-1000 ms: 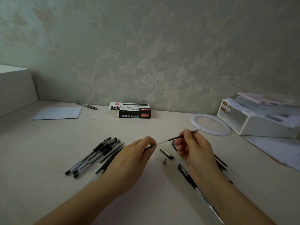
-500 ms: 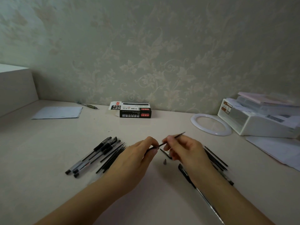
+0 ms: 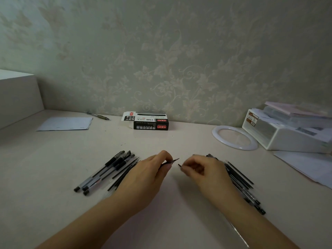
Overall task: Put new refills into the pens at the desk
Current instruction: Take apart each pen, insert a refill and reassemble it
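My left hand [image 3: 152, 175] pinches a pen [image 3: 172, 160] between thumb and fingers, and only its thin tip end sticks out to the right. My right hand [image 3: 203, 169], blurred, is low over the desk just right of it, fingers curled down around a small dark pen part [image 3: 179, 165] at its fingertips. A bundle of black pens and thin refills [image 3: 107, 171] lies left of my left hand. More pens and refills [image 3: 239, 178] lie on the desk under and right of my right wrist.
A black-and-white pen box [image 3: 150, 121] stands by the wall. A white ring [image 3: 235, 138] and a white organiser [image 3: 287, 135] sit at the right, with papers [image 3: 305, 166] in front. A sheet [image 3: 66, 123] and one pen [image 3: 98, 115] lie at the back left.
My right hand has pushed the refill into the pen in my left hand, let go of it, and dropped to the desk onto the small parts there.
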